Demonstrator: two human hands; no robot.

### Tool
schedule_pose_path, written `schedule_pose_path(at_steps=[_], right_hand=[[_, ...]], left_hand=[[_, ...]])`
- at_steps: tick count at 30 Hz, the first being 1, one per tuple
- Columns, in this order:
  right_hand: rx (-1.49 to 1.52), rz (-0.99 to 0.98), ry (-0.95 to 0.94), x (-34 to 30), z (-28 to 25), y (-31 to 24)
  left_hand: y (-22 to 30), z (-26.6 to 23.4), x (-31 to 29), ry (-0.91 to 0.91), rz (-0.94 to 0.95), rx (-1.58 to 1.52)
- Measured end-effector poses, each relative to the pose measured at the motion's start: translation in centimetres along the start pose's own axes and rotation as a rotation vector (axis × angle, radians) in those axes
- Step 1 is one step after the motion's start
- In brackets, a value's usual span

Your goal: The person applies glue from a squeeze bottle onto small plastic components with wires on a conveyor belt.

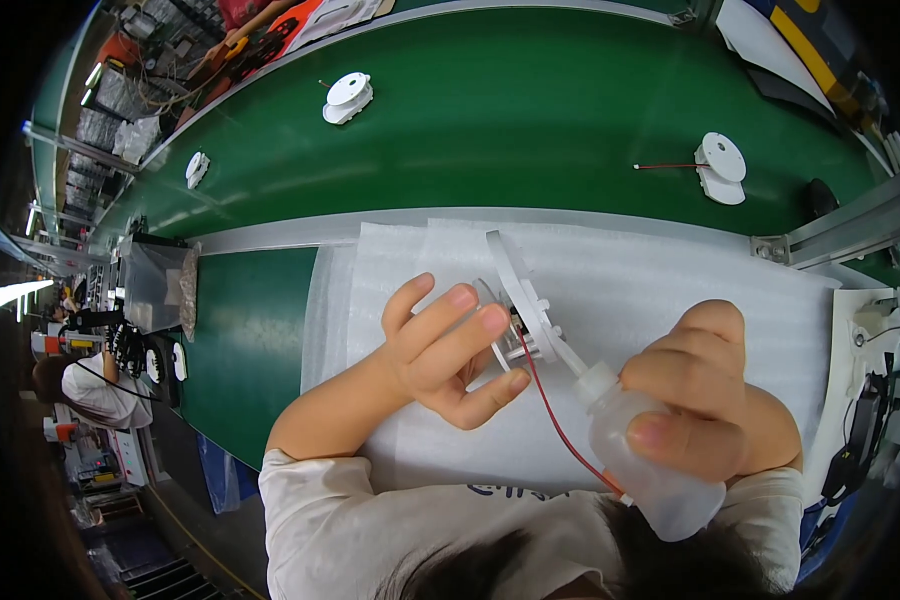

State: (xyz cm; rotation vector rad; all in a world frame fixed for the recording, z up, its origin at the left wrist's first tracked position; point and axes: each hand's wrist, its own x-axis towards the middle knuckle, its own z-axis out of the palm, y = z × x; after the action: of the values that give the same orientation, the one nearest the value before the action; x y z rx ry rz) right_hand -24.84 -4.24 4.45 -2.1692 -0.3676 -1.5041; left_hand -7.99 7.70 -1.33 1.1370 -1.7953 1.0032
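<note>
My left hand [450,350] grips a white plastic assembly [526,295] by its round part, holding it tilted above the foam sheet. A thin red wire [550,410] hangs from the assembly and ends in a small white connector. Wrapped round a translucent squeeze bottle [660,490] is my right hand [690,400]. The bottle's narrow nozzle points up and left, reaching the assembly; whether the tip touches it is hard to tell. Part of the assembly's round side lies hidden behind my left fingers.
White foam sheets [410,250] cover the bench before me. Beyond a metal rail, a green conveyor belt [530,110] carries similar white assemblies [722,165]. A clear plastic bin [155,285] stands at left, with another person [105,390] beyond. Cables and a black device [845,450] lie at right.
</note>
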Motion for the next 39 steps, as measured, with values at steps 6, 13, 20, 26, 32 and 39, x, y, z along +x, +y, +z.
schedule_pose_path(at_steps=[6, 13, 20, 26, 32, 39], right_hand=[[0.011, -0.007, -0.023, -0.4, 0.0, 0.2], [0.027, -0.116, 0.047, -0.9, 1.0, 1.0], [-0.011, -0.137, 0.004, -1.3, 0.8, 1.1], [-0.028, -0.133, 0.038, -1.5, 0.4, 0.9], [-0.015, -0.12, -0.007, -1.4, 0.4, 1.1], [-0.004, -0.143, 0.011, -1.4, 0.4, 1.2]], left_hand=[[-0.1, -0.6, 0.1, -0.045, -0.056, 0.076], [-0.6, -0.8, 0.3, -0.091, -0.2, 0.043], [-0.6, -0.7, 1.1, -0.105, -0.402, -0.173], [-0.5, -0.4, 0.6, -0.085, -0.666, -0.437], [-0.4, -0.1, 0.2, -0.068, -0.617, -0.498], [0.2, -0.3, 0.7, -0.054, -0.797, -0.634]])
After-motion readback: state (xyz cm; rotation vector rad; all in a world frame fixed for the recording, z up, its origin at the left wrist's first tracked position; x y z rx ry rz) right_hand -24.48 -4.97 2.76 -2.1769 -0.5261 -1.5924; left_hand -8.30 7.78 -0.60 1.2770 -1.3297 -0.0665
